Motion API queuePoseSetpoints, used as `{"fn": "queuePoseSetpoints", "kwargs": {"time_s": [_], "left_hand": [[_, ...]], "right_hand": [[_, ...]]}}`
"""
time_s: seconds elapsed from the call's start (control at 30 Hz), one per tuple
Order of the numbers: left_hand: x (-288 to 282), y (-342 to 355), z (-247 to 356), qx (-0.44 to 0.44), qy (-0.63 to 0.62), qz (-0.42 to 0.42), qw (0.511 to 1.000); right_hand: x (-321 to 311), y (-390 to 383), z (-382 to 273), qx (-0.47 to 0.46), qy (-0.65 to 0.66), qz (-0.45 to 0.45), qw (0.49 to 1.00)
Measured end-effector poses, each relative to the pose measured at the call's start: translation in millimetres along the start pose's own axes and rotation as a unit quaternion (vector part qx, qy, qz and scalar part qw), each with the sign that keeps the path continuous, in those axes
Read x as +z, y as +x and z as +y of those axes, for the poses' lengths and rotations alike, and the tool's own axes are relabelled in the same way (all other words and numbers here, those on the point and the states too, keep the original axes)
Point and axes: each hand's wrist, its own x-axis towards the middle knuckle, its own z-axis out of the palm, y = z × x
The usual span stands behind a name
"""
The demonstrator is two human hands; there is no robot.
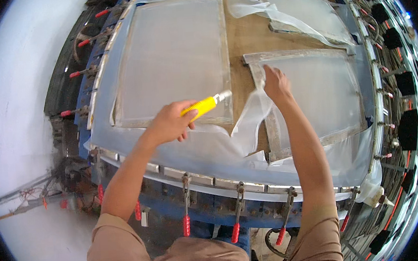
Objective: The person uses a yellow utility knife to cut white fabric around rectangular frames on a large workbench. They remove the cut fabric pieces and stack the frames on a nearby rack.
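Well, from here I see the left hand [169, 123] wrapped round a yellow knife [202, 108] mid-picture, its long axis slanting up rightward — toward the right hand [278, 83], nearer the loose sheet [253, 119] right of centre; whether that pinches anything, I can't tell.

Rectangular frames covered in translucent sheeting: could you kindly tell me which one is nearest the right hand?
The translucent grey-edged frame at lower right; the bare right hand is over its upper left corner, while the others lie farther away.

A yellow-handled cutter [201, 108] slants up rightward — ragged translucent sheeting [253, 117] lies rumpled beside a framed panel [328, 89].
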Motion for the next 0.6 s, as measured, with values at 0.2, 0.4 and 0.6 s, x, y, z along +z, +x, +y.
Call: {"fn": "queuePoseSetpoints", "kwargs": {"time_s": [0.2, 0.4, 0.6], "left_hand": [[-68.2, -29.4, -24.5, 0.144, 0.235, 0.008, 0.961], [-62.3, -12.2, -16.7, 0.235, 0.378, -0.047, 0.894], [-40.2, 25.4, 10.6, 0.275, 0.500, -0.074, 0.817]], "right_hand": [[-24.5, -121.4, -71.8, -0.036, 0.137, -0.185, 0.972], [-21.4, -181.4, -138.7, 0.030, 0.135, -0.259, 0.956], [-22.7, -190.0, -135.6, 0.072, 0.160, -0.183, 0.967]]}}
